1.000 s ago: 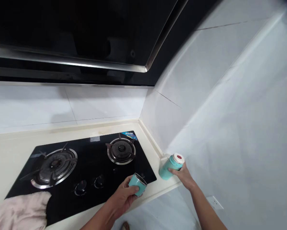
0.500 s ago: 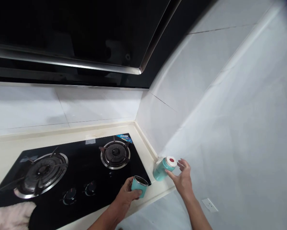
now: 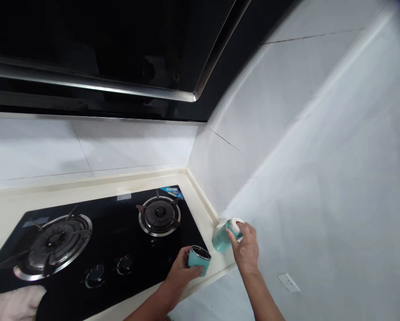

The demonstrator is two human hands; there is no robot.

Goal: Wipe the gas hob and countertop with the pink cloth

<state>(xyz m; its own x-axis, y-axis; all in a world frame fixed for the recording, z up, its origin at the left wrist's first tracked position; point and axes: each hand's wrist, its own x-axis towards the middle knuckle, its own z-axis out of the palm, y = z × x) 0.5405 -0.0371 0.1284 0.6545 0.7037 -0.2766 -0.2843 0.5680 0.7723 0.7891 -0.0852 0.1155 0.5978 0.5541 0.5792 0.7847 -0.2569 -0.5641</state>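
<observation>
A turquoise cup [image 3: 200, 260] with a metal rim is in my left hand [image 3: 181, 272], its mouth facing up and tilted slightly. My fingers wrap round its side, near the stove's front right corner. To the right, a turquoise thermos [image 3: 222, 238] stands on the counter by the wall. My right hand [image 3: 246, 247] has its fingers closed round the thermos's white stopper [image 3: 236, 224], and a bit of the red spot on top shows between them. The fingers cover part of the stopper and the thermos neck.
The black gas stove [image 3: 119, 232] has two burners and two knobs. A pale pink cloth [image 3: 15, 303] lies at its front left. Overhead hangs a black range hood [image 3: 119, 53]. A tiled wall [image 3: 303, 178] with a socket [image 3: 289, 282] rises on the right.
My right hand has moved left from beside the thermos, and its fingers have closed on the stopper. My left hand has shifted slightly right with the cup.
</observation>
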